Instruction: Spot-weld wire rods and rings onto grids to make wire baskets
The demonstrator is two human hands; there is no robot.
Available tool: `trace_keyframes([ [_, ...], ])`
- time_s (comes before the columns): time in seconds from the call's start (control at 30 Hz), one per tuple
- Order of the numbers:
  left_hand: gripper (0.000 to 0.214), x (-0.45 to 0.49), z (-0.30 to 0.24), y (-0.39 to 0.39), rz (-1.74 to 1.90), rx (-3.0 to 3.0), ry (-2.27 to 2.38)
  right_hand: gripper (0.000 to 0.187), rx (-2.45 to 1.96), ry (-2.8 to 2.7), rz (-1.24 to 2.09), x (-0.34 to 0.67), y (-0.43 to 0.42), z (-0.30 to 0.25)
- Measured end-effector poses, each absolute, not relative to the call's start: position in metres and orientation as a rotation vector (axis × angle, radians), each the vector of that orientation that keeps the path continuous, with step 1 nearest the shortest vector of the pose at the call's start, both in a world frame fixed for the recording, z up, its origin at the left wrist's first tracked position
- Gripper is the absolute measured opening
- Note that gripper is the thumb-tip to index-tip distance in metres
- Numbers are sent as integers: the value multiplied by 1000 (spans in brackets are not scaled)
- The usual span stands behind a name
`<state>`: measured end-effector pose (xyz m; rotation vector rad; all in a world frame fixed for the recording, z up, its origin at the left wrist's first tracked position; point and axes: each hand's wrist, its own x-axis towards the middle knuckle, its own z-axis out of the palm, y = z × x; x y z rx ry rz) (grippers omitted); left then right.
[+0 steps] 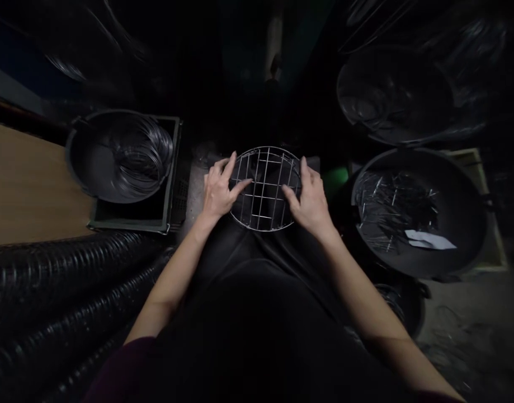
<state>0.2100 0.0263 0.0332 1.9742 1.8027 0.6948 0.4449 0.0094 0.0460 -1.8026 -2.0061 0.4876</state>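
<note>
A round wire rack (263, 182) with a ring rim and crossing wires lies in front of me, just beyond my lap. My left hand (220, 187) grips its left rim, the thumb reaching in over the wires and the index finger along the edge. On the opposite side, my right hand (310, 198) holds the right rim, its thumb also over the grid. The undersides of both grips are hidden.
To the left, a dark basin (89, 162) with wire rings (145, 159) rests on a crate (170, 184). At right, a basin (466, 207) holds short wire pieces (378, 207) and a white paper (428, 240); another basin (428, 95) stands behind. Stacked ringed black items (64, 268) fill the lower left.
</note>
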Motion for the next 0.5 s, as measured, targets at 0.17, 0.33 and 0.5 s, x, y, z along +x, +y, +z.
trace_keyframes([
  [0.17, 66, 209, 24, 22, 858, 1933, 1620, 54, -1694, -1690, 498, 435, -12, 36],
  [0.33, 62, 213, 17, 21, 1050, 1762, 1541, 50, -1632, -1537, 593, 434, -13, 22],
  [0.5, 59, 213, 12, 28, 1061, 1684, 1516, 50, -1611, -1469, 667, 439, -10, 20],
])
